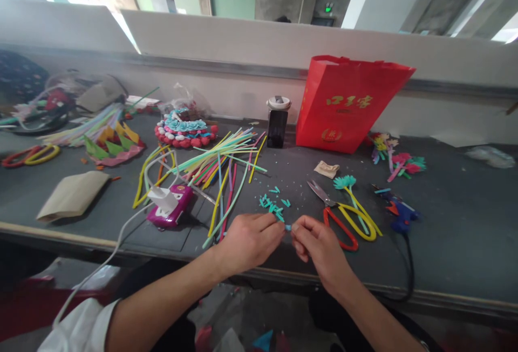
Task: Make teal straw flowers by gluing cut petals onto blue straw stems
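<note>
My left hand (247,241) and my right hand (318,244) meet near the front edge of the dark table (445,244). Between their fingertips they pinch a small teal straw piece (287,227). Just beyond my left fingers lies a scatter of several more teal straw pieces (273,206). Scissors (338,217) with one red and one yellow handle loop lie right of my right hand. A teal tufted flower on a yellow stem (347,183) rests by the scissors.
Long coloured straws (220,166) fan out at centre left beside a purple power strip with a white charger (170,205). A red bag (343,105), dark bottle (277,120), blue glue gun (399,212), finished straw crafts (184,128) and a brown paper bag (73,195) stand around.
</note>
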The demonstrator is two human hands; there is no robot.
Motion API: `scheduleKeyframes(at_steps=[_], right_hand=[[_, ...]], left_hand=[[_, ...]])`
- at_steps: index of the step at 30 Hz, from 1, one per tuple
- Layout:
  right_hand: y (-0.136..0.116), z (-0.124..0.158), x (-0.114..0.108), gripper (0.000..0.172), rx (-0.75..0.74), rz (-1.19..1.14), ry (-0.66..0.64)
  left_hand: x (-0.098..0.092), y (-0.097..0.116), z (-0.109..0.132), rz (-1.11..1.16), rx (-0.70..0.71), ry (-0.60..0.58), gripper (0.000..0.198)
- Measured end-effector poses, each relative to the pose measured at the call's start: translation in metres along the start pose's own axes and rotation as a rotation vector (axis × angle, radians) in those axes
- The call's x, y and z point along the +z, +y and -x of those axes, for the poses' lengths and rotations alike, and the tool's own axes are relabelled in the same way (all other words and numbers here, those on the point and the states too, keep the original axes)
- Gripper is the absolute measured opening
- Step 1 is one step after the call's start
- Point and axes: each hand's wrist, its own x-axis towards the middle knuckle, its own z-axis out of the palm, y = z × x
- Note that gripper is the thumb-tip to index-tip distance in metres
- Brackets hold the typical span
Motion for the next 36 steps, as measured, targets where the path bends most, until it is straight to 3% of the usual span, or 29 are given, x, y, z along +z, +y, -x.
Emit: scheduleKeyframes(at_steps=[6,11,16,22,25,32,36], right_hand=[[-0.005,0.003,-0.004,0.026,0.069,0.02,-0.08],[-0.009,0.003,-0.008,0.025,-0.004,0.115,-0.153],[-0.01,0.003,-0.013,0.022,-0.173,0.28,-0.195],[-0.007,0.001,-0.014,0.018,-0.353,0.436,-0.115],[-0.007,-0.002,-0.018,0.019,-0.322,0.453,-0.147],[-0.013,-0.001,-0.021,0.022,-0.296,0.51,-0.168],[-0.014,0.002,-0.018,0.018,-0.329,0.53,-0.145]], left_hand=[[-0.002,0.002,0.001,0.079,0.014,-0.043,0.017],[-0.007,0.003,-0.001,0.435,-0.062,-0.081,0.016],[-0.01,0.005,-0.006,0.854,-0.368,-0.084,0.017],[0.002,0.007,-0.002,1.402,-0.851,-0.141,0.023],[0.002,0.007,-0.003,1.355,-0.876,-0.174,0.026],[-0.004,0.012,-0.007,0.939,-0.625,-0.169,0.023],[-0.001,0.011,-0.007,0.853,-0.641,-0.13,0.024]])
